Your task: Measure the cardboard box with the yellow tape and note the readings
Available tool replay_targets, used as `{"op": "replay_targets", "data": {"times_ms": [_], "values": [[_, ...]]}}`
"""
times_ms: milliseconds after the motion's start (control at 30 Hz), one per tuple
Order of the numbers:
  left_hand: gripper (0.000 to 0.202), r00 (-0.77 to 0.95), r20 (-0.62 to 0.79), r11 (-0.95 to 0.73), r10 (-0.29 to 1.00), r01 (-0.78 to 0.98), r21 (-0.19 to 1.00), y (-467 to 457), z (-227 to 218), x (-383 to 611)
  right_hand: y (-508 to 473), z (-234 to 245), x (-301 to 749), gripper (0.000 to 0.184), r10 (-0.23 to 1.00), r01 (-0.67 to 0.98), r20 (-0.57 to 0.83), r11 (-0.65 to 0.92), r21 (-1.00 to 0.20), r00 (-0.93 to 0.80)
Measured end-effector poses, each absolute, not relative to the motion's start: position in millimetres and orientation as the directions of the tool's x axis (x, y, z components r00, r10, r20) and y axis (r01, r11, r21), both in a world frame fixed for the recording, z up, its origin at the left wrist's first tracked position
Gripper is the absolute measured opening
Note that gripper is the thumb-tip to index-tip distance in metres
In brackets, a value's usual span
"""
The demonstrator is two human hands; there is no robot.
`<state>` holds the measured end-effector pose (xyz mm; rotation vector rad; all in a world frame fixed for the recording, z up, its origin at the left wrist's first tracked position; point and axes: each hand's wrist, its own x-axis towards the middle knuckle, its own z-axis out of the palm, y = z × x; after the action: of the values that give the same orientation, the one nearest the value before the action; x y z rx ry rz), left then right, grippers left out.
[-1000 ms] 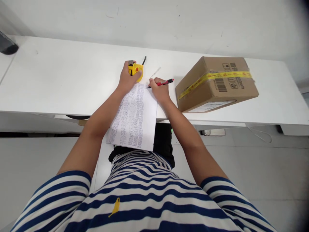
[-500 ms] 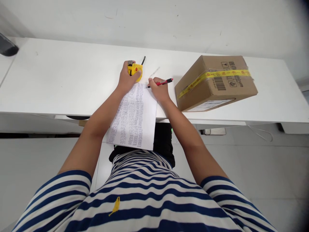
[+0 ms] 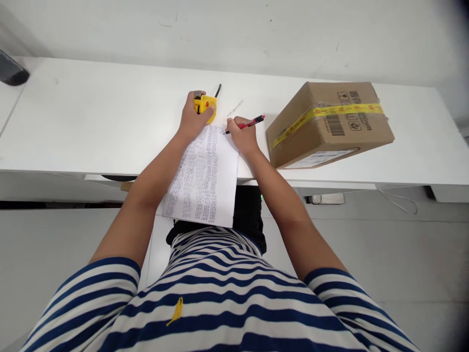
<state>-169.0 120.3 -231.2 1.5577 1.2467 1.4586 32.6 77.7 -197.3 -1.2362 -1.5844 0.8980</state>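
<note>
My left hand [image 3: 192,120] is closed around a yellow tape measure [image 3: 208,103] with a red button, held at the top edge of the paper. A dark strap sticks out beyond it. Between the fingers of my right hand [image 3: 245,137] is a red and black pen [image 3: 251,124], its tip down at the upper right of the writing. Under both hands lies a sheet of paper [image 3: 225,190] with columns of dense handwriting; its lower part hangs over the table's front edge, above my lap.
To the right of my right hand stands a taped cardboard box [image 3: 330,127] with a label. A thin clear strip [image 3: 235,108] lies on the white table [image 3: 110,112]. At the far left edge is a dark object [image 3: 12,71]; a wall rises behind the table.
Both hands stay nearly in place, the left still on the tape measure and the right still on the pen. The view has shifted very slightly.
</note>
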Motion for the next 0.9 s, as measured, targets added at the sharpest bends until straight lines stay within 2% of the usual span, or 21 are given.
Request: {"op": "replay_targets", "data": {"times_ms": [233, 300, 400, 567, 667, 733, 800, 833, 900], "values": [[0.056, -0.118, 0.438, -0.362, 0.891, 0.394, 0.845, 94.7, -202.1, -162.9, 76.5, -191.8, 28.3, 0.041, 0.966, 0.369, 0.237, 0.26, -0.893, -0.106], [0.06, -0.144, 0.476, -0.374, 0.868, 0.442, 0.816, 83.8, -189.4, -160.5, 74.8, -187.9, 26.3, 0.036, 0.94, 0.435, 0.303, 0.342, -0.833, -0.159], [0.06, -0.213, 0.539, -0.407, 0.815, 0.453, 0.794, 74.4, -174.0, -158.7, 72.9, -183.1, 22.1, 0.029, 0.892, 0.581, 0.345, 0.451, -0.677, -0.291], [0.055, -0.376, 0.603, -0.428, 0.703, 0.454, 0.782, 69.4, -140.9, -152.3, 72.7, -176.6, 14.9, 0.06, 0.865, 0.643, 0.298, 0.501, -0.58, -0.405], [0.059, -0.423, 0.609, -0.44, 0.671, 0.435, 0.786, 49.8, -107.7, -140.1, 61.7, -168.8, 13.8, 0.063, 0.823, 0.568, 0.423, 0.567, -0.597, -0.378], [0.057, -0.4, 0.558, -0.432, 0.727, 0.365, 0.825, 22.9, -81.9, -127.8, 42.5, -159.3, 17.0, 0.08, 0.769, 0.432, 0.579, 0.634, -0.641, -0.27], [0.054, -0.296, 0.426, -0.374, 0.855, 0.216, 0.902, -11.8, -57.2, -112.5, 13.8, -145.9, 26.8, 0.103, 0.691, 0.308, 0.709, 0.712, -0.631, -0.143], [0.054, -0.217, 0.352, -0.334, 0.91, 0.116, 0.935, -29.6, -46.4, -103.8, -2.4, -138.5, 35.0, 0.108, 0.639, 0.288, 0.759, 0.755, -0.589, -0.123], [0.056, 0.009, 0.184, -0.183, 0.983, -0.085, 0.979, -60.8, -29.9, -84.9, -33.8, -124.2, 58.4, 0.107, 0.531, 0.358, 0.845, 0.802, -0.477, -0.062]]}}
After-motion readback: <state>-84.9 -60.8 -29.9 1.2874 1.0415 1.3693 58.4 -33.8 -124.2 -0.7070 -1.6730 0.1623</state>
